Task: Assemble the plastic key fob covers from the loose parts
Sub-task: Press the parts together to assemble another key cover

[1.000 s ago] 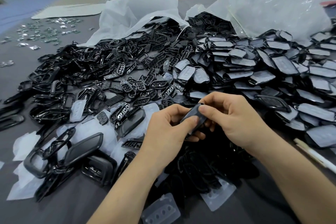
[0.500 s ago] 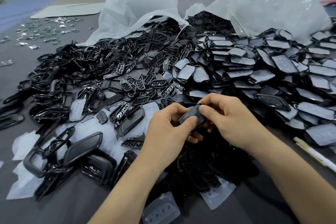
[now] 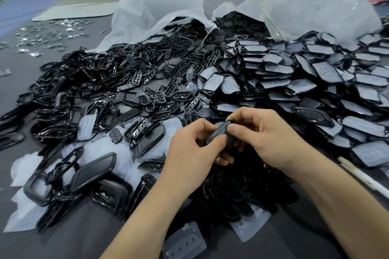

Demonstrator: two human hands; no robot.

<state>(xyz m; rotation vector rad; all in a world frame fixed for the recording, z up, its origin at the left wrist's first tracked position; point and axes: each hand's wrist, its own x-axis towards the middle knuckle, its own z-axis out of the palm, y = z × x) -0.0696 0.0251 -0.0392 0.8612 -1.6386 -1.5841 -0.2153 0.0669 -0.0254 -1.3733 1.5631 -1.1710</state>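
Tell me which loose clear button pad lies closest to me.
The clear pad at the bottom edge, between the forearms, showing a row of dark holes. The other pad to its right lies farther up, partly under black parts.

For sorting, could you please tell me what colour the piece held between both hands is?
The held piece is black with a greyish sheen; head view.

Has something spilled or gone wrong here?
Black plastic key fob parts pour from two open translucent white plastic bags across the grey table. Nothing looks broken; the left hand and right hand grip one dark cover shell.
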